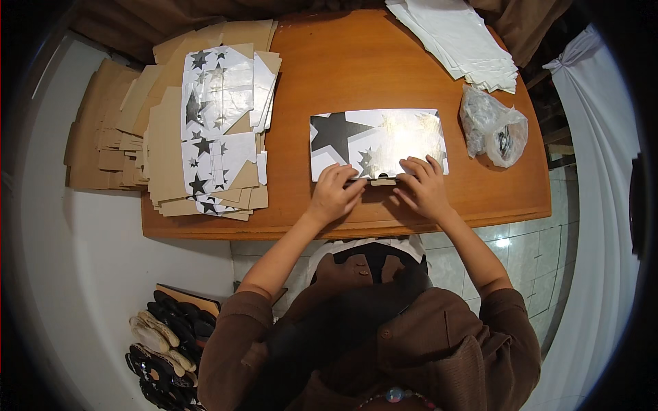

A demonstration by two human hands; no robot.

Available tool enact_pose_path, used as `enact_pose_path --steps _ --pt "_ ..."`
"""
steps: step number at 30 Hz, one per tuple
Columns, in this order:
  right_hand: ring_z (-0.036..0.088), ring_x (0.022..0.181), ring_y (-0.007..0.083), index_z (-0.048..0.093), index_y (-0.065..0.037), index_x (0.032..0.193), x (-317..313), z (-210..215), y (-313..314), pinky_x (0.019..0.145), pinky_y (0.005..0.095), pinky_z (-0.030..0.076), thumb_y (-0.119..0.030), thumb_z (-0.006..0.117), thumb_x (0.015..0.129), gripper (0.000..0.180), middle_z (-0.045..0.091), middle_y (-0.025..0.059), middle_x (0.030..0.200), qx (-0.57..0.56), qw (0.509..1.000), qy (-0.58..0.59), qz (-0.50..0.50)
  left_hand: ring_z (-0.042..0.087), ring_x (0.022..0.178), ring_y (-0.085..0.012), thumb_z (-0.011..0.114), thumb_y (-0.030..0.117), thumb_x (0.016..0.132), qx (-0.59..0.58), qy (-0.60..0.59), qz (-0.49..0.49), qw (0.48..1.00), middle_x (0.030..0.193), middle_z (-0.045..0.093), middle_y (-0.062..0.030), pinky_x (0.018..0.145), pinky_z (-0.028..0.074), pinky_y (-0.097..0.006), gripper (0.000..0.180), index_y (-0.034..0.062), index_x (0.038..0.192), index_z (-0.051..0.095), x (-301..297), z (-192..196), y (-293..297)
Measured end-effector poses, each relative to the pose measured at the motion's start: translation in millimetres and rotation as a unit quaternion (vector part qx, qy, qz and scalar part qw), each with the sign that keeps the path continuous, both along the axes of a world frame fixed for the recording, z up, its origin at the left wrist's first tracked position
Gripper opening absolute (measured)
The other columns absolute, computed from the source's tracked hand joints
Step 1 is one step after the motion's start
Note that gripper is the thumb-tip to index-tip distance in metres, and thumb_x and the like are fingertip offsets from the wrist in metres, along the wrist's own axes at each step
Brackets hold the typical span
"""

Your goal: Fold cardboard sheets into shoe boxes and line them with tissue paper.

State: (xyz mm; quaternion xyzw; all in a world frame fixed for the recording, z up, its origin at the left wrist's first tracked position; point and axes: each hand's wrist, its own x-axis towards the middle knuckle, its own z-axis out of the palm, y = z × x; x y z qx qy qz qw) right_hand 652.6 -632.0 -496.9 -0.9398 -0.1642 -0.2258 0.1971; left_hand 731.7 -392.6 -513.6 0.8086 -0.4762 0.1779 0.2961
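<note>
A flat glossy white box point(384, 140) printed with black and silver stars lies on the wooden table point(343, 68) in front of me. My left hand point(334, 192) presses its fingertips on the box's near edge at the left. At the near edge on the right rests my right hand point(423, 186), fingers spread, beside a small brown cardboard tab point(384, 181) that pokes out between the two hands. Neither hand closes around anything.
A big pile of flattened star-printed cardboard blanks point(212, 130) covers the table's left side. White sheets point(459, 38) are stacked at the back right, with a clear plastic bag point(495, 127) beside them. Shoes point(168, 342) lie on the floor at lower left.
</note>
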Motion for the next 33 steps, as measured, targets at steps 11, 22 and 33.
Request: enact_pose_path --steps 11,22,33 --pt "0.049 0.111 0.0223 0.061 -0.015 0.083 -4 -11 14 0.102 0.0575 0.024 -0.024 0.069 0.074 0.015 0.055 0.0032 0.115 -0.049 0.999 0.002 -0.002 0.048 0.116 -0.0314 0.071 0.022 0.074 0.018 -0.041 0.064 0.997 0.102 0.055 -0.0071 0.098 0.029 -0.055 0.017 0.0149 0.088 0.064 -23 -15 -19" --pt "0.051 0.111 0.0230 0.059 -0.017 0.090 -3 -15 15 0.101 0.0558 0.029 -0.022 0.063 0.075 0.016 0.056 0.0052 0.113 -0.098 0.993 -0.036 0.047 0.048 0.117 -0.0318 0.065 0.011 0.076 0.022 -0.037 0.056 0.998 0.105 0.054 -0.0086 0.097 0.031 -0.052 0.012 0.0094 0.088 0.062 -22 -16 -25" --pt "0.053 0.109 0.0251 0.058 -0.016 0.093 3 -19 5 0.100 0.0531 0.036 -0.019 0.062 0.072 0.021 0.056 0.0072 0.113 -0.124 0.986 -0.075 0.085 0.049 0.115 -0.0336 0.062 0.009 0.079 -0.011 -0.023 0.046 0.999 0.103 0.054 -0.0119 0.094 0.037 -0.048 0.012 0.0020 0.088 0.058 -20 -14 -32"
